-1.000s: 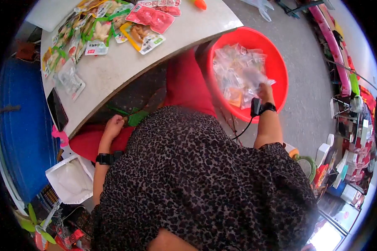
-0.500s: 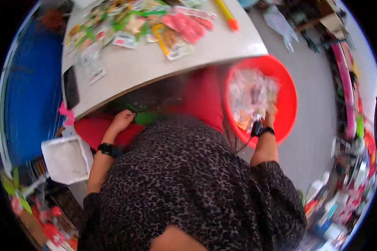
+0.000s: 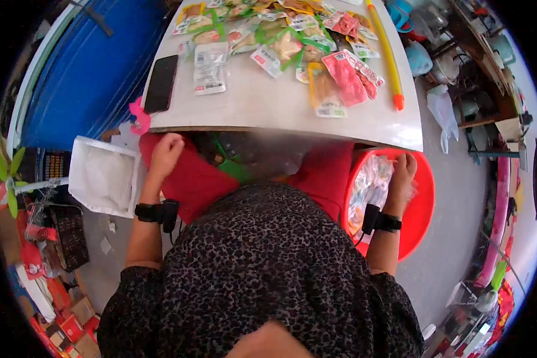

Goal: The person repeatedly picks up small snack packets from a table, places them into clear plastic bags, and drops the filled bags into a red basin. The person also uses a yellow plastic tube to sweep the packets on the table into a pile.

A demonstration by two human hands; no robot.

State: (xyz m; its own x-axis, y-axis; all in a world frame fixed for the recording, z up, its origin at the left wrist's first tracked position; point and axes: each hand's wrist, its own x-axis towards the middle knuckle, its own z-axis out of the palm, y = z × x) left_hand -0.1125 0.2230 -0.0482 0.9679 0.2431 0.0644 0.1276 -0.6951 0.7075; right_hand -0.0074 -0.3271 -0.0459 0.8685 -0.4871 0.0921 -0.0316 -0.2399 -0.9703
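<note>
My right hand [image 3: 403, 171] is above the red basin [image 3: 422, 221], its fingers pinched together. A pale, see-through shape shows below the palm; whether it is a wrapper in the hand is unclear. Inside the basin lies a heap of clear plastic packets [image 3: 370, 185]. My left hand [image 3: 168, 154] is loosely closed over my left thigh, just short of the table edge, with nothing visible in it. On the white table [image 3: 256, 110] are many small food packets; nearest me are a pink one [image 3: 347, 80], a yellow-edged one [image 3: 325, 95] and a white one [image 3: 210, 68].
A black phone [image 3: 161, 83] lies at the table's left corner, and a yellow tube with an orange end [image 3: 391, 65] along its right side. A white lined box [image 3: 104, 176] stands left of my leg. Shelves with household goods [image 3: 477, 71] line the right side.
My right hand has risen from among the packets in the basin toward its far rim. My left hand has lifted slightly from the thigh. The view has shifted, bringing more of the table into sight.
</note>
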